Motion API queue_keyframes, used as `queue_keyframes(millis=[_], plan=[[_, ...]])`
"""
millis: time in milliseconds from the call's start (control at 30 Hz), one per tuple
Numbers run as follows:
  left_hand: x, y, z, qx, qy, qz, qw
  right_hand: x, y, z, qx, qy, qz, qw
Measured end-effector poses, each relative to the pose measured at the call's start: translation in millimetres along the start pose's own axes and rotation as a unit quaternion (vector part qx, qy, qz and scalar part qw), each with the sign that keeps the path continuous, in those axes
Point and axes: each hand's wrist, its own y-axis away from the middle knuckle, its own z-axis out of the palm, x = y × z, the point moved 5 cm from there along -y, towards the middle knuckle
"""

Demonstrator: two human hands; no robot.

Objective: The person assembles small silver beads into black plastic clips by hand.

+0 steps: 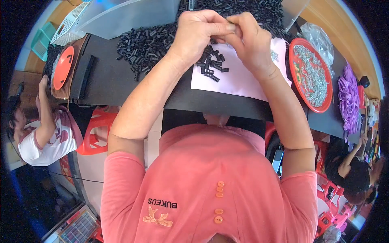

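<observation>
My left hand (198, 32) and my right hand (254, 44) meet above the table, thumbs and fingers pinched together fingertip to fingertip. Whatever is between them is too small and covered to make out. Under them lies a pink sheet (239, 84), with a small heap of short black cylindrical parts (210, 65) on it. A much larger pile of similar black parts (148, 50) spreads to the left and behind my hands. Right of my right forearm, a red oval tray (330, 91) holds many small silvery metal pieces (311, 77).
Behind the pile stands a clear plastic bin (129, 18). A white basket (69, 26), a red plate (63, 67) and a black bar (86, 77) are at left. A clear bag (318, 38) and purple ribbon bundle (348, 97) are at right. Other people sit on both sides.
</observation>
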Motion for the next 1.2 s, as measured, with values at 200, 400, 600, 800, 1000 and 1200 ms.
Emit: queue_keyframes(millis=[200, 400, 600, 800, 1000, 1200], plan=[[104.0, -5.1, -30.6, 0.139, -0.167, 0.233, 0.948, 30.7, -15.5, -36.2, 0.053, -0.276, 0.229, 0.932], [134.6, -18.8, -52.4, 0.189, -0.574, 0.357, 0.712, 13.0, -42.7, -69.1, 0.088, -0.390, 0.387, 0.831], [4.4, -5.2, 41.8, -0.065, -0.595, 0.287, 0.748, 35.6, -26.0, -76.5, 0.040, -0.372, 0.367, 0.852], [-32.0, -16.2, 56.9, -0.107, -0.671, 0.226, 0.698, 65.2, 12.0, -49.4, 0.012, -0.360, 0.403, 0.841], [-31.4, -15.3, 54.1, -0.112, -0.658, 0.231, 0.708, 79.1, 25.4, -35.3, -0.009, -0.377, 0.407, 0.832], [-29.5, -15.1, 56.3, -0.123, -0.688, 0.250, 0.670, 72.7, 23.9, -42.5, -0.097, -0.195, 0.421, 0.880]])
